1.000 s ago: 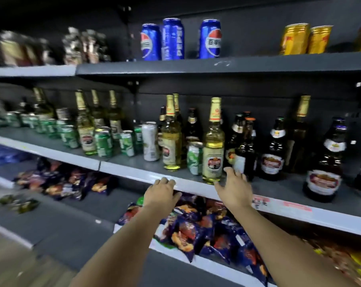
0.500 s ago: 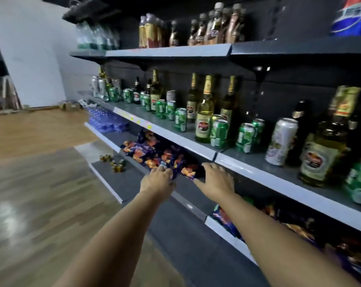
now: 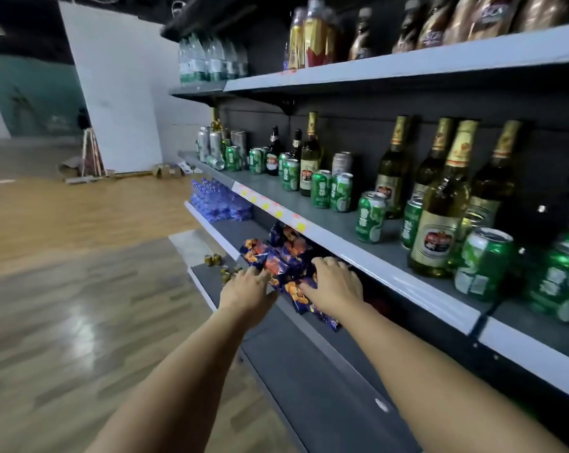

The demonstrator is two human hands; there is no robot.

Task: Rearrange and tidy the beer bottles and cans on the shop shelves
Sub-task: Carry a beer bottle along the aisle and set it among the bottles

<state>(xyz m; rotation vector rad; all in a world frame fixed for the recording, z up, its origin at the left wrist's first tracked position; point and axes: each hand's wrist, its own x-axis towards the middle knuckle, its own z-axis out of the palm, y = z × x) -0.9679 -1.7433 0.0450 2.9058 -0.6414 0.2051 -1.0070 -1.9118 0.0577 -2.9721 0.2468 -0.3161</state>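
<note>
A grey middle shelf runs from far left to near right, lined with green beer cans, gold-foil beer bottles, dark bottles and silver cans. Both my arms reach forward below its white front edge. My left hand is palm down with relaxed fingers and holds nothing. My right hand is spread just under the shelf lip, over the snack bags, also holding nothing.
Blue and orange snack bags lie on the shelf below. Blue water-bottle packs sit further left. The top shelf carries bottled drinks. Small tins lie on the bottom shelf. Wooden floor opens to the left.
The view has swung left along the aisle. Both hands have dropped from the middle shelf's front edge to just below it, over the snack bags.
</note>
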